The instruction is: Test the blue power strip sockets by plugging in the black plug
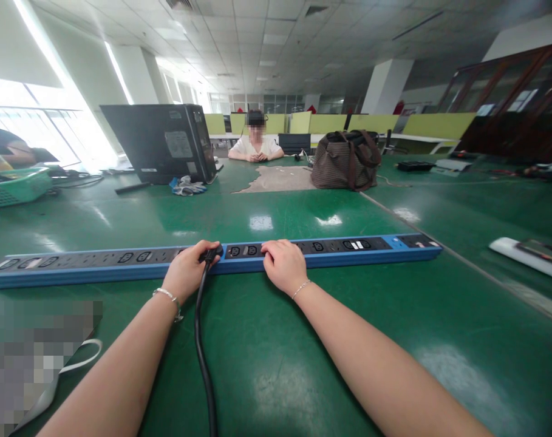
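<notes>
A long blue power strip [348,262] with black sockets lies across the green table in front of me. My left hand [190,267] is closed around a black plug [211,254] at the strip's middle; whether its pins sit in a socket is hidden. From that plug a thick black cable [204,352] runs down towards me. To the right, my right hand [285,262] rests on the strip with its fingers curled over the top. Its fingertips are partly hidden, and they press on the strip itself.
A black computer case [152,145] stands at the back left, with gloves [187,186] beside it. A brown bag [344,161] sits behind the strip. Across the table is a seated person [256,145]. A green basket [16,189] is at far left, a white bar [531,258] at right.
</notes>
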A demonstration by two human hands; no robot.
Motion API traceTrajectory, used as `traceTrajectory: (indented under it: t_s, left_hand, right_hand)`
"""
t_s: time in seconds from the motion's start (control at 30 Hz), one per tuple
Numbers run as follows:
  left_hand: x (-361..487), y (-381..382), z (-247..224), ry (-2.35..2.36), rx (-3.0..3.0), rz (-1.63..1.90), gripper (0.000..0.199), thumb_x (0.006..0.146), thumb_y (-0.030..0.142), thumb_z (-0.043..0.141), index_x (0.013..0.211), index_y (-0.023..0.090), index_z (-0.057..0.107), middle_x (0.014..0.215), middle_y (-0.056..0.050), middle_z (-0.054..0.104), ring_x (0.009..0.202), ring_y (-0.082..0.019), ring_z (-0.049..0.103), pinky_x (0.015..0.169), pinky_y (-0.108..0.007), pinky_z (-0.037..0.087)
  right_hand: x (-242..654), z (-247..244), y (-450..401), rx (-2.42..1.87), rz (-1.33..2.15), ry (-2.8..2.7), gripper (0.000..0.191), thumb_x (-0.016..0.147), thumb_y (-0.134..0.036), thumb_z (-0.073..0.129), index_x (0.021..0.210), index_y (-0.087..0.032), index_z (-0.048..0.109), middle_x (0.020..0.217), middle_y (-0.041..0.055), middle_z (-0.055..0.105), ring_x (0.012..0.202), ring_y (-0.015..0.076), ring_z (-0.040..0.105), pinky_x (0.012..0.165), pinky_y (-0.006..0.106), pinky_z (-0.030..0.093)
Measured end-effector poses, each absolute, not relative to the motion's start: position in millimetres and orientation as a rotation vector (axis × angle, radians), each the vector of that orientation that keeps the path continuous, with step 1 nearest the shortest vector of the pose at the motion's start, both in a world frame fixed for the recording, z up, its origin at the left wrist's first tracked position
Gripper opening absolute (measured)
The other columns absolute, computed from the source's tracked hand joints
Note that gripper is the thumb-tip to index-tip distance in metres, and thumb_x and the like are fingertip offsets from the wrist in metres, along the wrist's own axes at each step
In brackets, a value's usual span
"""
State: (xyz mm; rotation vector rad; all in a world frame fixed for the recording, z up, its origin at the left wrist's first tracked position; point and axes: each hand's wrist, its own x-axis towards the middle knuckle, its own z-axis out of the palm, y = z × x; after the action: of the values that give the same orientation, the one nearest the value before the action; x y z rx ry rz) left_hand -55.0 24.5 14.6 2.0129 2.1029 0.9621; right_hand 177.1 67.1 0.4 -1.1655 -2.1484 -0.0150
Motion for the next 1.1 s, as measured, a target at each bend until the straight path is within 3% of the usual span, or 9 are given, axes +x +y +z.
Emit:
traceTrajectory:
  t_s: [0.33, 0.7, 1.1]
  left_hand:
    - [-51.4, 24.4, 12.3, 2.268, 2.005, 0.903, 0.039, 0.080, 0.048, 0.050, 0.111, 0.029, 0.063, 0.094, -0.006, 0.072, 0.086, -0.023, 0.066, 0.073, -0.033, 0.049]
    - [-57.6, 26.4, 12.2, 2.116, 2.017, 1.003, 0.034, 0.077, 0.048, 0.055, 0.104, 0.030, 0.066, 0.097, 0.000, 0.073, 0.085, -0.018, 0.067, 0.076, -0.027, 0.050]
    - [-58.7, 25.3, 8.0, 2.055, 1.964, 1.103, 0.034, 0.075, 0.047, 0.057, 0.103, 0.028, 0.065, 0.097, 0.000, 0.073, 0.087, -0.018, 0.066, 0.079, -0.029, 0.049]
  right_hand:
    - [176.0, 0.6, 67.9, -1.170, -0.015, -2.143, 0.022, 0.082, -0.015, 0.047, 0.088, -0.022, 0.068, 0.099, 0.0018, 0.072, 0.094, 0.0201, 0.058, 0.079, 0.032, 0.040]
    - [176.9, -0.2, 69.6, -1.150, -0.017, -2.149, 0.023, 0.082, -0.015, 0.047, 0.088, -0.021, 0.068, 0.100, 0.0023, 0.072, 0.094, 0.0210, 0.058, 0.080, 0.033, 0.041]
    - [177.2, -1.1, 70.9, -1.153, -0.023, -2.163, 0.023, 0.083, -0.015, 0.046, 0.089, -0.021, 0.068, 0.101, 0.0028, 0.071, 0.097, 0.0207, 0.057, 0.082, 0.033, 0.041]
